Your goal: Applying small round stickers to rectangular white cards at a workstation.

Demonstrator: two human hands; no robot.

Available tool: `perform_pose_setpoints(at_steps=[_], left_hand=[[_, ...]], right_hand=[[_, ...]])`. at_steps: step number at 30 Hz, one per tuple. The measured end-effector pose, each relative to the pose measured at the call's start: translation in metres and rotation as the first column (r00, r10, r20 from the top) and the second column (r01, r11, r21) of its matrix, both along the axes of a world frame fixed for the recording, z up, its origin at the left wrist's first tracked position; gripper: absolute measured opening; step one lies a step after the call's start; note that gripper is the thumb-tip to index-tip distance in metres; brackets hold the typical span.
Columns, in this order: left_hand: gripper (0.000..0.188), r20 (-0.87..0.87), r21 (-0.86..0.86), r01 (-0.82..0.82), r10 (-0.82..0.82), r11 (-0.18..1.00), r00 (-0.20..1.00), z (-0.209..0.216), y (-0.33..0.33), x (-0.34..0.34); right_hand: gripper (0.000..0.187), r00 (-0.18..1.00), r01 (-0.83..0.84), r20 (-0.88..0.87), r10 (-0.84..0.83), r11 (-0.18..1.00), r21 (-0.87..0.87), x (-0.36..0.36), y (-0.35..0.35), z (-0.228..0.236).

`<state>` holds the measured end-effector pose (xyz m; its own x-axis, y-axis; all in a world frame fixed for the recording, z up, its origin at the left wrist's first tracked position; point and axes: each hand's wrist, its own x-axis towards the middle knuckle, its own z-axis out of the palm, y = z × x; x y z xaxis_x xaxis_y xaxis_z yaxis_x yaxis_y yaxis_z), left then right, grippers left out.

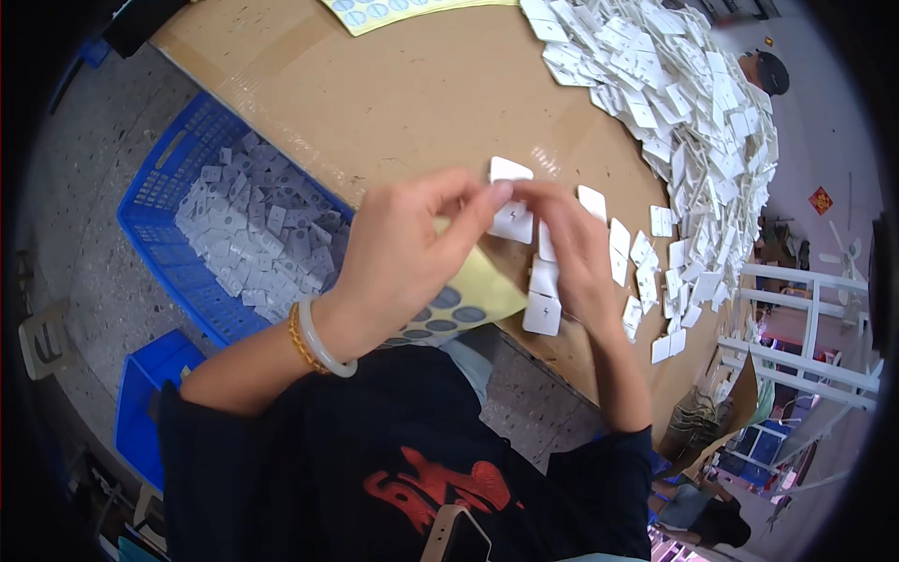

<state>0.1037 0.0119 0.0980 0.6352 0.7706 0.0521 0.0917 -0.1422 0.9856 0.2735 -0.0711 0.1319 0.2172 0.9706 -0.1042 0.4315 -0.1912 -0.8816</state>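
My left hand (403, 258) and my right hand (571, 244) meet over the front edge of a cardboard-covered table (421, 94). Together they pinch a small white square plate (513, 223) with a little dark mark on it. Under my left hand lies a yellow sheet (482, 290) carrying round grey stickers (448, 309). A short row of the same white plates (543, 309) lies on the table just below and around my right hand. A pale bangle and a gold bracelet circle my left wrist.
A big heap of white plates (693, 103) covers the table's right side. A blue crate (169, 215) on the floor at left holds several plates; a second blue crate (140, 393) stands nearer. Another yellow sticker sheet (393, 11) lies at the far edge. White racks (805, 347) stand at right.
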Motion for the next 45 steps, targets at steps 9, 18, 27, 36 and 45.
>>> perform_pose_setpoints(at_steps=[9, 18, 27, 36, 45], left_hand=[[0.037, 0.246, 0.579, -0.018, -0.154, 0.815, 0.957, 0.042, 0.023, 0.010], [0.042, -0.037, 0.569, 0.432, -0.503, 0.700, 0.863, 0.012, 0.003, -0.009], [0.020, -0.130, 0.120, 0.522, -0.508, 0.844, 0.851, 0.004, -0.013, -0.013], [0.017, -0.059, 0.158, 0.451, -0.448, 0.878, 0.892, -0.005, -0.029, -0.002], [0.012, -0.166, 0.022, 0.345, -0.337, 0.938, 0.927, -0.009, -0.043, 0.006]], right_hand=[[0.084, 0.912, 0.380, -0.336, -0.237, 0.797, 0.470, -0.066, -0.088, -0.033], [0.077, 0.974, 0.228, -0.116, -0.197, 0.866, 0.446, -0.055, -0.117, -0.042], [0.036, 0.943, 0.333, -0.069, -0.326, 0.912, 0.240, -0.042, -0.116, -0.039], [0.021, 0.824, 0.138, 0.460, -0.331, 0.905, 0.403, -0.025, -0.108, -0.030], [0.032, 0.440, -0.031, 0.825, -0.355, 0.912, 0.409, -0.034, -0.111, -0.032]])
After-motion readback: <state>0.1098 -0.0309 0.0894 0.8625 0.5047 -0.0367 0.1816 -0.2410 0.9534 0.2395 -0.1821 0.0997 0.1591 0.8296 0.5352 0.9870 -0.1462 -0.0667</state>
